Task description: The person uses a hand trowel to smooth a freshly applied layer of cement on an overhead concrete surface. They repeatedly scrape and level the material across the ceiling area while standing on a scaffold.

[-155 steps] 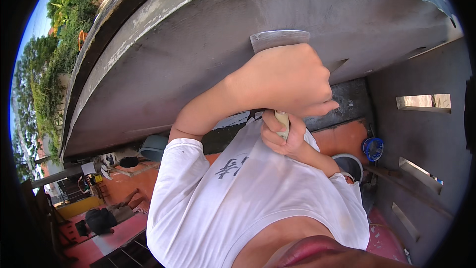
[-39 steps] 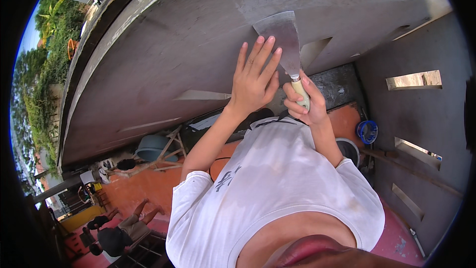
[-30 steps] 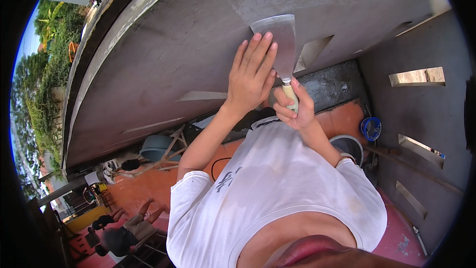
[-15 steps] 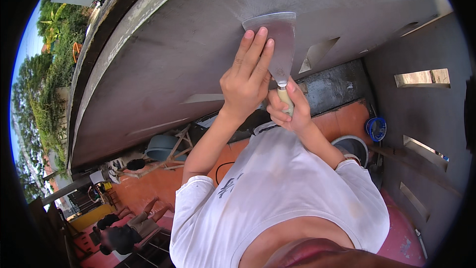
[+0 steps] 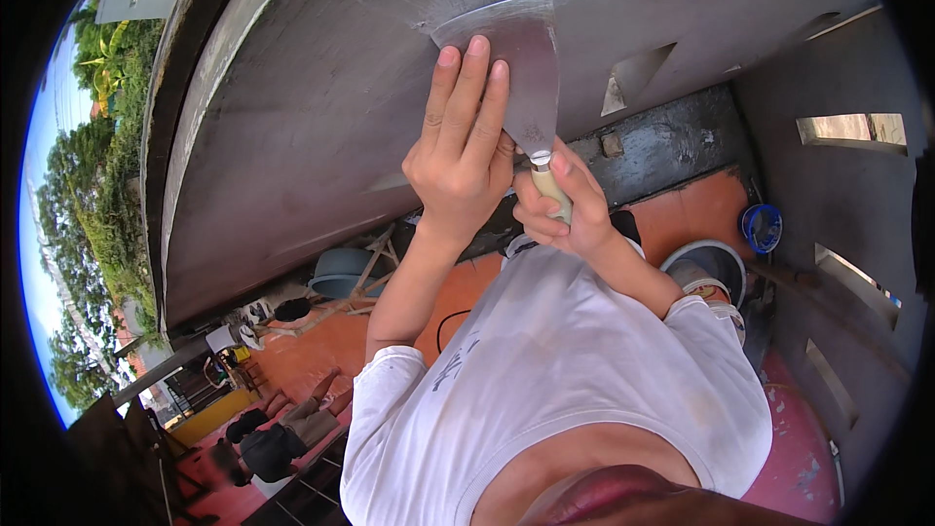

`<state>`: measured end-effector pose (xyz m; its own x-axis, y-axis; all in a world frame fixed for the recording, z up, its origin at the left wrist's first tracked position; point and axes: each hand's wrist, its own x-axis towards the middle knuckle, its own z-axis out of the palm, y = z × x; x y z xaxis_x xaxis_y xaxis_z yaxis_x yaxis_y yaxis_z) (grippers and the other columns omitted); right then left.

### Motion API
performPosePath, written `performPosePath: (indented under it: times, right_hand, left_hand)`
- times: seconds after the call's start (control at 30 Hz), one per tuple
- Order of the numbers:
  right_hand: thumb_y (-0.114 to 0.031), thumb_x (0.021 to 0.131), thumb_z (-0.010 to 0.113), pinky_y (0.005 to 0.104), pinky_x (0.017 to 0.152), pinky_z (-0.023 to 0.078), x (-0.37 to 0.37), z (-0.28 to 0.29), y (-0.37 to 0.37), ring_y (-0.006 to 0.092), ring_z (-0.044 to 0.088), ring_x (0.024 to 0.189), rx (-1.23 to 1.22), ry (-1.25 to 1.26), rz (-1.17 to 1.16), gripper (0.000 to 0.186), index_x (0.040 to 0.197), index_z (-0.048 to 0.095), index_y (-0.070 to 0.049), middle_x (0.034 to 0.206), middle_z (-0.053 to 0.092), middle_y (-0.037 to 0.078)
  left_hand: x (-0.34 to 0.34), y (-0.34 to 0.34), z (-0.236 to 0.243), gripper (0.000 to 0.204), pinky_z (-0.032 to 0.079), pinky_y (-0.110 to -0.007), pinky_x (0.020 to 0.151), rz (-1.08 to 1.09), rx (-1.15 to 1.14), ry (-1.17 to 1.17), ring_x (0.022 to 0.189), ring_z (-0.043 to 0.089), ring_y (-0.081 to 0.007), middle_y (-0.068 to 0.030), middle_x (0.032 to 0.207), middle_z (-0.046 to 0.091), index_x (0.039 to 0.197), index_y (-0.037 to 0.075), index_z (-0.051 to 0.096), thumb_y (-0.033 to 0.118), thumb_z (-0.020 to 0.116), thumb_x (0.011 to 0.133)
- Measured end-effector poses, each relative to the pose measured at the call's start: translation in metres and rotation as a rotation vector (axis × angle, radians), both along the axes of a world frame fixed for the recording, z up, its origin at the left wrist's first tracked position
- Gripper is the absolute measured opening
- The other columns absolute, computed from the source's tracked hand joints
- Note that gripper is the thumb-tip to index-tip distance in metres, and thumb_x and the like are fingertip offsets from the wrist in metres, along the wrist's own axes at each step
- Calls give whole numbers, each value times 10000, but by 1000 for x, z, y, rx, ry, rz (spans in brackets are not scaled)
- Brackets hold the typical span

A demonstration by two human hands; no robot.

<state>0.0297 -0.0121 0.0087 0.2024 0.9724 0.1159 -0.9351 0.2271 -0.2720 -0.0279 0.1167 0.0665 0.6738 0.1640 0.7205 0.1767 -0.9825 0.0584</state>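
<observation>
At the upper centre of the frame, scraper [image 5: 534,102]: broad metal blade fanning up towards the grey wall [image 5: 292,156], narrow neck running down to a pale handle [image 5: 552,197]; whether the whole wide edge touches the wall cannot be told from this angle.
Right hand [image 5: 575,212]: curled firmly round the handle, thumb up beside the neck; the palm and the handle's far side are out of sight.
Left hand [image 5: 456,173]: stretched out nearly flat, gripping nothing, three fingers lying on the left part of the blade and covering some of it (the other digits are hard to make out).
White shirt [image 5: 584,360]: fills the lower centre, its dark mark folded and partly lost; the lower edge of the frame cuts the wearer off.
Blue-grey basin [image 5: 336,268]: left of centre, its right part crossed by a wooden frame [image 5: 336,309], which runs behind the left forearm.
Grey bucket [image 5: 742,282]: right of centre, partly covered by the right arm and sleeve; its contents are unclear.
Blue container [image 5: 762,229]: just beyond the bucket, near the slotted side wall [image 5: 828,195], too small to read inside.
Other person [image 5: 273,450]: lower left, dark top, well apart from both hands; details blurred, and what their hands do cannot be seen.
Trees [image 5: 83,185]: far left, cropped by the lens's black rim.
</observation>
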Motion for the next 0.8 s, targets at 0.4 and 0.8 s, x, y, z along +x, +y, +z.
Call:
performPosePath:
  times: [0.4,0.8]
  right_hand:
    - [-393,1031,388,194,347,236,4,7,1,30,286,410,-4,2,28,450,1374,366,-102,650,395,6]
    - [-388,1032,404,191,358,259,5,22,8,24,287,400,40,-74,-21,448,1347,391,-70,642,406,-4]
  left_hand:
    - [3,-4,3,607,438,-467,1054,17,-13,-55,1331,436,-388,-188,1359,544,1257,-12,598,-139,551,665]
    - [11,4,15,494,516,-406,983,51,52,-189,1307,474,-356,-145,1307,597,1185,28,662,-88,614,707]
